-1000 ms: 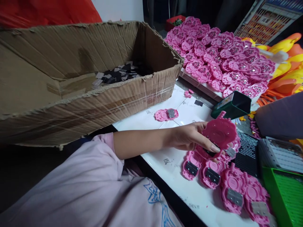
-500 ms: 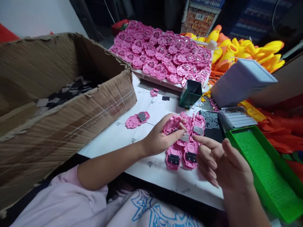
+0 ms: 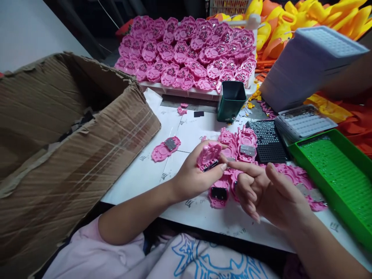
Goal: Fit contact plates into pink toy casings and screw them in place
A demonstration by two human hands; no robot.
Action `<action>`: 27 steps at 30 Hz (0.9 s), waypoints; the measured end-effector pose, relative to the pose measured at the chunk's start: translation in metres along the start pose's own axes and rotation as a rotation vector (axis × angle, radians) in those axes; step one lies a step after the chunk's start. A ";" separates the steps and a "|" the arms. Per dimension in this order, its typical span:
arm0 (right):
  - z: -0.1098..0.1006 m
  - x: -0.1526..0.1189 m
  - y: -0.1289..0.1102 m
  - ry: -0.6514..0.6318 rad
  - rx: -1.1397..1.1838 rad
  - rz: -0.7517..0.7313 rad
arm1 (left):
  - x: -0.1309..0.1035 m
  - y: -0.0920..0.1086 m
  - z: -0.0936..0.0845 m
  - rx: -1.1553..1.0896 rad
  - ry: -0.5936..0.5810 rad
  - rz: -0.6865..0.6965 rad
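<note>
Pink casing (image 3: 210, 153) clasped in left hand (image 3: 193, 170) above white table (image 3: 135, 188), tipped perhaps to bare its inside; right hand (image 3: 260, 190) part-spread, empty, just beside; other casings (image 3: 247, 138) laid close, probably for reach.

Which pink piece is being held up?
The pink piece gripped in the left hand; the other pink pieces lie on the white tabletop or crowd the white tray.

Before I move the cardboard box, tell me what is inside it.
Dark and grey pieces show in the box, just past its near wall. That wall hides most of the bottom and whatever lies there.
</note>
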State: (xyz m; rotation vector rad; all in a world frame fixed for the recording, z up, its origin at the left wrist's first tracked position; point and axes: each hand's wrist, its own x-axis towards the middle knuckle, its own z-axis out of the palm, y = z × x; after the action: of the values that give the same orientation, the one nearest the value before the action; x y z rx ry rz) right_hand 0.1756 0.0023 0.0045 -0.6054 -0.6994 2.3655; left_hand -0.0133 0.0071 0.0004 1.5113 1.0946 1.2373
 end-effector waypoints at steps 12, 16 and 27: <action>-0.005 -0.001 0.006 -0.006 -0.110 -0.012 | 0.000 0.004 0.000 -0.020 0.066 -0.134; -0.007 0.000 0.009 -0.004 -0.187 -0.034 | 0.000 0.003 0.000 -0.030 0.086 -0.174; -0.004 -0.001 0.013 -0.029 -0.464 -0.039 | -0.002 0.000 -0.001 0.025 0.060 -0.061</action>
State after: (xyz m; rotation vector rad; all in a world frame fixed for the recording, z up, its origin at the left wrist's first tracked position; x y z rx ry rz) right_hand 0.1734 -0.0064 -0.0060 -0.7400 -1.2783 2.1860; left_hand -0.0146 0.0058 -0.0001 1.4572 1.1909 1.2386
